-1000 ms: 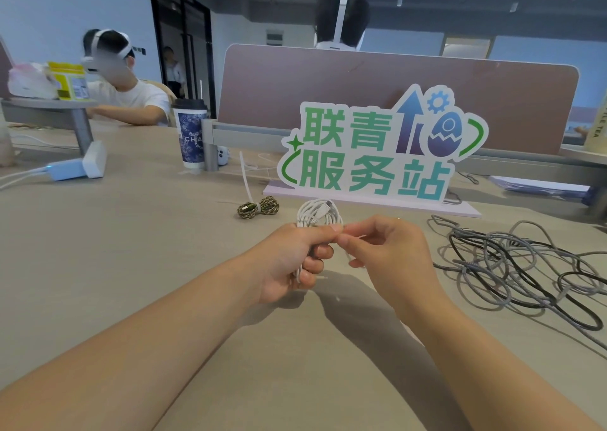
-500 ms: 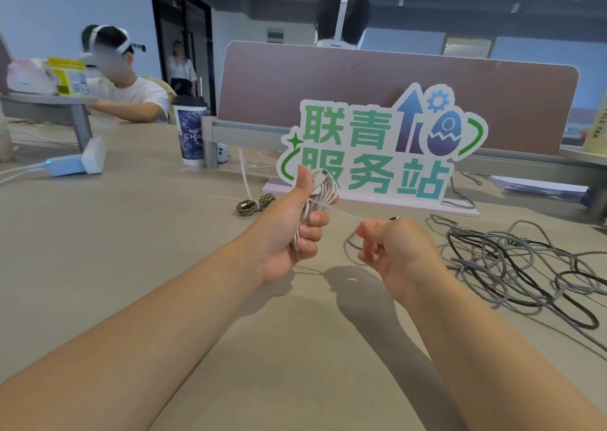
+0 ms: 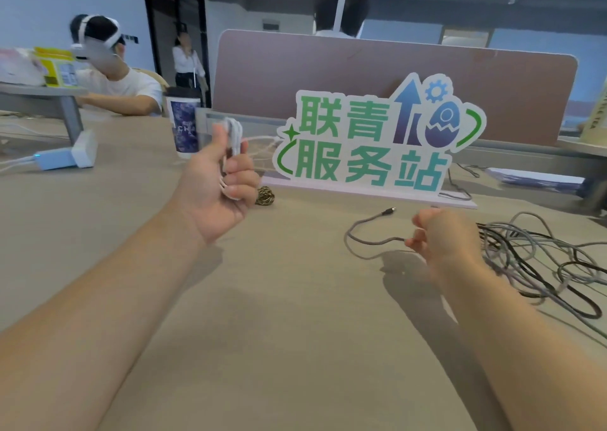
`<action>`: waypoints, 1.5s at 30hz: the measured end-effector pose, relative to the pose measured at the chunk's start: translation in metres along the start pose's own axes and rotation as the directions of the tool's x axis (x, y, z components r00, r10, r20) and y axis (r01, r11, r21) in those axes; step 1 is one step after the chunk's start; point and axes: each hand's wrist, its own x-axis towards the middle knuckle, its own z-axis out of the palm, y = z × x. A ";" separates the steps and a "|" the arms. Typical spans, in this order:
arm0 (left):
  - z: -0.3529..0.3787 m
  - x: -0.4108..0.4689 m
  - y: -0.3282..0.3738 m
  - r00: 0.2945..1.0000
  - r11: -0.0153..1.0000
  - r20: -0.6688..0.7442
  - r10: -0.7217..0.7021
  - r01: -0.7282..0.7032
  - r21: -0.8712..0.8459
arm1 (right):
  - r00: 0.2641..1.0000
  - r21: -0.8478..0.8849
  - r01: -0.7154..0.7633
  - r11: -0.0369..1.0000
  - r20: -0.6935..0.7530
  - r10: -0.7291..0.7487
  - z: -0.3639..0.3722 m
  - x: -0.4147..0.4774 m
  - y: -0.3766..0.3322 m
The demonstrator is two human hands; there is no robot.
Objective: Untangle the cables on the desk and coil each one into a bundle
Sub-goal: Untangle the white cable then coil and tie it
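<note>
My left hand [image 3: 218,184] is raised above the desk and grips a coiled white cable [image 3: 234,136], whose loops stick out above my thumb. My right hand [image 3: 441,238] is lower and to the right, close to the desk, pinching a grey cable [image 3: 364,230] whose free end with a plug [image 3: 389,211] lies just left of it. That grey cable runs back into a tangle of grey and black cables [image 3: 538,259] on the desk at the right. A small coiled braided cable [image 3: 265,195] lies behind my left hand.
A green and white sign [image 3: 377,141] stands on the desk [image 3: 279,315] in front of a brown partition [image 3: 394,79]. A paper cup [image 3: 182,121] and a blue charger [image 3: 54,159] are at the left. A person with a headset sits far left.
My left hand lifted the white coil up and to the left. My right hand left the white cable, moved right and down, and now pinches the grey cable.
</note>
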 end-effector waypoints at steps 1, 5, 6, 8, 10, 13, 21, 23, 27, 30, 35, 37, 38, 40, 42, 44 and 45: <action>0.004 0.001 -0.012 0.999 0.999 -0.031 -0.041 0.042 0.030 | 0.995 -0.024 0.056 0.998 0.081 -0.054 0.011 -0.012 0.001; 0.019 -0.001 -0.048 0.980 0.972 -0.010 -0.200 0.199 0.125 | 0.898 0.169 0.053 0.984 0.424 -0.121 0.038 -0.052 0.010; 0.022 -0.002 -0.056 0.973 0.961 0.001 -0.230 0.227 0.157 | 0.876 0.218 -0.002 0.976 0.472 -0.104 0.040 -0.056 0.012; 0.025 -0.003 -0.068 0.962 0.940 0.004 -0.274 0.267 0.213 | 0.857 0.257 -0.041 0.965 0.506 -0.098 0.042 -0.058 0.013; 0.025 -0.003 -0.072 0.956 0.929 -0.003 -0.295 0.287 0.233 | 0.865 0.254 -0.025 0.967 0.490 -0.106 0.040 -0.057 0.012; 0.025 -0.003 -0.069 0.955 0.932 0.002 -0.297 0.289 0.220 | 0.877 0.206 -0.018 0.978 0.473 -0.083 0.038 -0.055 0.014; 0.027 -0.006 -0.071 0.954 0.927 -0.015 -0.301 0.296 0.230 | 0.847 0.204 -0.164 0.965 0.530 0.032 0.037 -0.054 0.014; 0.026 -0.007 -0.073 0.929 0.906 0.004 -0.370 0.360 0.221 | 0.836 0.217 -0.173 0.961 0.548 0.027 0.036 -0.053 0.015; 0.025 -0.008 -0.071 0.885 0.871 0.035 -0.465 0.450 0.200 | 0.859 0.205 -0.105 0.973 0.511 -0.015 0.036 -0.049 0.015; 0.027 -0.007 -0.069 0.898 0.885 0.003 -0.439 0.432 0.173 | 0.885 0.135 -0.003 0.991 0.461 -0.060 0.034 -0.045 0.016; 0.027 -0.007 -0.068 0.884 0.867 -0.055 -0.464 0.466 0.176 | 0.903 0.039 0.167 0.985 0.394 -0.169 0.034 -0.046 0.019; 0.027 -0.009 -0.068 0.875 0.856 -0.051 -0.481 0.481 0.189 | 0.905 0.027 0.201 0.979 0.377 -0.196 0.033 -0.044 0.019; 0.028 -0.009 -0.068 0.877 0.856 -0.044 -0.479 0.478 0.197 | 0.906 0.023 0.211 0.977 0.370 -0.204 0.032 -0.044 0.019; 0.029 -0.010 -0.068 0.887 0.863 -0.033 -0.460 0.455 0.219 | 0.910 0.022 0.221 0.975 0.356 -0.214 0.031 -0.043 0.018; 0.029 -0.010 -0.068 0.899 0.872 -0.029 -0.437 0.432 0.229 | 0.910 0.003 0.239 0.971 0.347 -0.225 0.032 -0.042 0.018; 0.030 -0.010 -0.067 0.905 0.876 -0.040 -0.424 0.421 0.235 | 0.910 -0.021 0.259 0.966 0.341 -0.237 0.033 -0.043 0.019; 0.031 -0.010 -0.067 0.910 0.880 -0.049 -0.413 0.412 0.238 | 0.912 -0.032 0.263 0.964 0.335 -0.238 0.033 -0.043 0.020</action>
